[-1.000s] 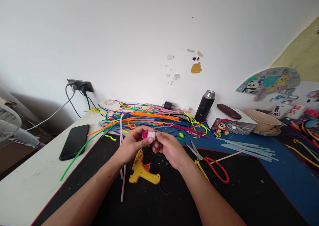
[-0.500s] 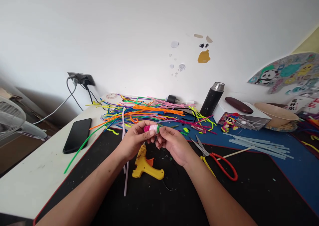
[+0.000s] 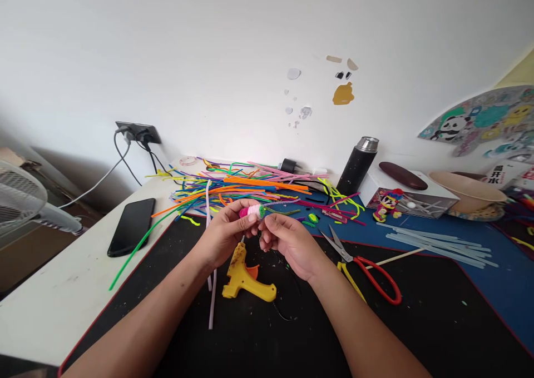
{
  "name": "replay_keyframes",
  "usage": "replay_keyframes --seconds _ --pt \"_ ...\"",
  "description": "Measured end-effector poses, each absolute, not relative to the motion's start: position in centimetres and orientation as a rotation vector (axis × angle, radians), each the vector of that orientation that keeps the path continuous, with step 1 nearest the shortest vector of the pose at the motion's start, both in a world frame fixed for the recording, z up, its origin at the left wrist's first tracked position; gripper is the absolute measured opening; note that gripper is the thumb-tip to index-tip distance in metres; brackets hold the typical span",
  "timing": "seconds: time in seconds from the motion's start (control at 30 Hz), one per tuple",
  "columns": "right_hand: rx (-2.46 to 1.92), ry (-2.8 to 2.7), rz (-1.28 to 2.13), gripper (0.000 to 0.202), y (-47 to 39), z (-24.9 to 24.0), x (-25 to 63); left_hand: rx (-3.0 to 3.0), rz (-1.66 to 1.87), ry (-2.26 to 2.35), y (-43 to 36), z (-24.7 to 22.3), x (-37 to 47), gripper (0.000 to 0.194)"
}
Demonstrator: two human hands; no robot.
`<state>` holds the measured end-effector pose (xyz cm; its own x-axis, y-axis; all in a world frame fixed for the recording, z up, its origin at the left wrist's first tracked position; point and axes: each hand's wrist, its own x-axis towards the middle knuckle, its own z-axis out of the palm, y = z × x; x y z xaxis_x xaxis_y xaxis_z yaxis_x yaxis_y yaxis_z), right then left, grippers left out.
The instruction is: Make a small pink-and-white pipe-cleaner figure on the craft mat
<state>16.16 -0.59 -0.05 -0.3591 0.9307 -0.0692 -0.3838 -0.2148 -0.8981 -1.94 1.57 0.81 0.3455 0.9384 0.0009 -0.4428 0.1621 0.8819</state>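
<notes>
A small fuzzy roll of wound pipe cleaner point(image 3: 253, 210), magenta, pale pink and green in bands, is gripped in my left hand point(image 3: 227, 232), thumb along its near side. My right hand point(image 3: 287, 234) sits just right of the roll's green end, thumb and fingers pinched together; what lies between them is too small to make out. Below my hands a yellow hot glue gun point(image 3: 246, 278) lies on the black mat point(image 3: 317, 333). Red-handled scissors point(image 3: 354, 261) rest open-bladed to the right of my right hand.
Many coloured pipe cleaners point(image 3: 250, 186) are heaped at the back. A phone point(image 3: 131, 227) lies left. At the right are a black flask point(image 3: 359, 164), glue sticks point(image 3: 442, 244), a small fuzzy figure point(image 3: 387, 205) and a bowl point(image 3: 465, 192). A fan point(image 3: 20, 194) stands at far left.
My right hand's fingertips have moved slightly away from the roll, so more of its green end shows. My left hand keeps its hold. The view has shifted a little.
</notes>
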Motion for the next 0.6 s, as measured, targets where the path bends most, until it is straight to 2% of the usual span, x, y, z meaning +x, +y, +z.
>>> replay_keyframes --seconds 0.17,0.6 --pt "-0.803 -1.013 1.728 0.049 -0.48 -0.02 16.15 0.979 1.107 0.684 1.34 0.91 -1.83 0.042" --pt "-0.803 -1.021 1.720 0.047 -0.53 -0.29 15.96 1.071 1.127 0.682 1.13 0.92 -1.80 0.038"
